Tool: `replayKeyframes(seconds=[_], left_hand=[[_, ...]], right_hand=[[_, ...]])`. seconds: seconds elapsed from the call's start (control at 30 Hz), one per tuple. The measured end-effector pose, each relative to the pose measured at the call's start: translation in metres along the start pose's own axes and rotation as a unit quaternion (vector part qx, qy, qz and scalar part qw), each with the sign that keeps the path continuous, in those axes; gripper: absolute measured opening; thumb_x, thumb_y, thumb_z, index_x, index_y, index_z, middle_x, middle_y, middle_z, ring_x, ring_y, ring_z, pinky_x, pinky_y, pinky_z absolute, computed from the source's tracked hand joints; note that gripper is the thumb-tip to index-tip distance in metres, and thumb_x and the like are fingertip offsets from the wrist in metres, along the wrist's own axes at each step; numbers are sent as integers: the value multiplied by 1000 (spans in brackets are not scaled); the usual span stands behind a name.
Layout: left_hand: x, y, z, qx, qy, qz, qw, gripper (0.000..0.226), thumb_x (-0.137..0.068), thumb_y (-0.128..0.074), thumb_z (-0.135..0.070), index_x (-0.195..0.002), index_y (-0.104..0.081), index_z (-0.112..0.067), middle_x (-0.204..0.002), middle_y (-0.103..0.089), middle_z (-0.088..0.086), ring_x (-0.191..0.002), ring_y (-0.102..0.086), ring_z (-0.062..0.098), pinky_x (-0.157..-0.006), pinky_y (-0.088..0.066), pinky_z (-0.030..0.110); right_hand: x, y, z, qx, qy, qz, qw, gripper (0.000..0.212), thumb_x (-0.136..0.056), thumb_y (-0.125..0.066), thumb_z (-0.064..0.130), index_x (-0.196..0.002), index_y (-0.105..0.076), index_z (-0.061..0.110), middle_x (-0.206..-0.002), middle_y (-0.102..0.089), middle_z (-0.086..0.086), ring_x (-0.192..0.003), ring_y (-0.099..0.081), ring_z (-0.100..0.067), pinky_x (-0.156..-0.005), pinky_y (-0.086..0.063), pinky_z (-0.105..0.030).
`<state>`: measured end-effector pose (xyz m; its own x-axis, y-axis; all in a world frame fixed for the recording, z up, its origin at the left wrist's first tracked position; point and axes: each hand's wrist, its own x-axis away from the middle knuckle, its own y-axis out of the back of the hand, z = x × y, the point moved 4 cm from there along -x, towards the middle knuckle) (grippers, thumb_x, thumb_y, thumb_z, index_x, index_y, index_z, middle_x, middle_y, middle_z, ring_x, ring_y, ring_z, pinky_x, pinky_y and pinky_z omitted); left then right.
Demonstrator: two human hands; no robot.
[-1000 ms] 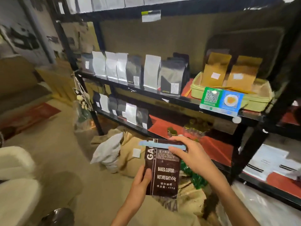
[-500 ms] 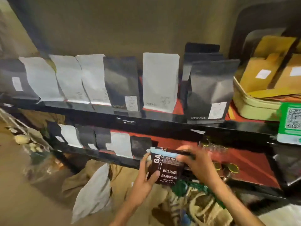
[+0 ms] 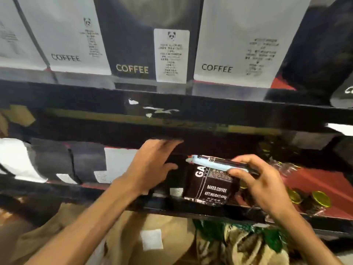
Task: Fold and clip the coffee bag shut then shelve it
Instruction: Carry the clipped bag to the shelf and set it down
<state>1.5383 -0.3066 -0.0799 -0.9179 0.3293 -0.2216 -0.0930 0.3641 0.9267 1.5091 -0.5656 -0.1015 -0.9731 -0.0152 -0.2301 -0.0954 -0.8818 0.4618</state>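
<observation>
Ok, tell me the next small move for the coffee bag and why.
Probably settle the coffee bag fully upright on the lower shelf, then let go. The blue clip is already across its folded top, its base seems at the shelf's front edge, and the right hand grips the clipped end. The left hand is off it, against the neighbouring bags.

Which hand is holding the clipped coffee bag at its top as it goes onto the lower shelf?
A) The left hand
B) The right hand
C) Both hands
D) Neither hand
B: the right hand pinches the coffee bag at the blue clip, while the left hand rests open against the neighbouring bags, off this one.
</observation>
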Motion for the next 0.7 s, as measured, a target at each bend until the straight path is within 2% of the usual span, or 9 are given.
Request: replayKeyframes(seconds=[0.07,0.13,0.23,0.3,0.4,0.47,0.53,0.63,0.7], left_hand=[[-12,-9,5,-35,-10,84,996,59,-85,-69,-35,-138,-43,-34,-137,-57,-5,-122,-56,20,-99,-49,35],[-16,-20,8,-51,-11,126,991,49,-90,-62,-26,-134,-43,-38,-132,-62,-4,-117,-61,22,-93,-52,38],[-16,-33,13,-37,-10,117,992,58,-90,-51,-1,-135,-45,-38,-127,-66,1,-108,-68,17,-87,-56,43],[-18,-36,17,-19,5,117,993,67,-85,-47,6,-135,-46,-39,-128,-66,0,-104,-70,9,-89,-55,41],[-22,-40,22,-17,19,123,992,70,-85,-47,7,-138,-44,-37,-135,-61,1,-109,-68,12,-95,-52,41],[-25,-42,23,-9,23,121,992,70,-84,-48,6,-139,-44,-38,-140,-57,1,-112,-66,17,-98,-50,44],[-27,-43,24,-9,27,121,992,71,-83,-48,7,-139,-44,-38,-136,-60,2,-111,-67,18,-97,-50,44],[-28,-44,26,-2,29,125,992,70,-84,-48,8,-139,-45,-35,-127,-66,3,-107,-68,15,-96,-51,40],[-27,-44,26,8,26,119,992,68,-86,-50,7,-138,-46,-37,-126,-66,4,-108,-68,17,-96,-51,41]], right_hand=[[-7,-5,-7,12,33,5,999,17,-81,-74,19,-92,-67,28,-96,-72,13,-91,-68,-4,-71,-53,-15],[-12,-11,-15,7,50,12,999,17,-81,-74,17,-92,-67,27,-95,-72,19,-91,-68,-4,-74,-52,-13],[-10,-20,-29,2,50,24,998,20,-81,-73,15,-90,-65,31,-91,-71,27,-87,-66,6,-67,-49,-5],[-8,-21,-39,9,48,16,999,19,-82,-72,17,-92,-65,31,-91,-72,21,-89,-66,5,-65,-49,-3],[-11,-14,-49,11,49,-17,999,18,-82,-73,20,-98,-66,26,-98,-71,13,-94,-67,-7,-70,-50,-6],[-17,-10,-49,10,51,-22,998,19,-82,-73,23,-100,-66,23,-100,-70,10,-95,-66,-9,-72,-53,-14],[-19,-10,-50,3,54,-17,998,20,-82,-72,24,-100,-66,22,-99,-71,7,-94,-66,-10,-72,-55,-20],[-16,-17,-54,11,59,-6,998,19,-77,-72,31,-95,-66,30,-98,-72,11,-93,-67,-9,-73,-52,-12],[-15,-17,-57,5,54,-6,999,19,-76,-71,32,-95,-67,30,-101,-71,13,-95,-67,-12,-74,-52,-11]])
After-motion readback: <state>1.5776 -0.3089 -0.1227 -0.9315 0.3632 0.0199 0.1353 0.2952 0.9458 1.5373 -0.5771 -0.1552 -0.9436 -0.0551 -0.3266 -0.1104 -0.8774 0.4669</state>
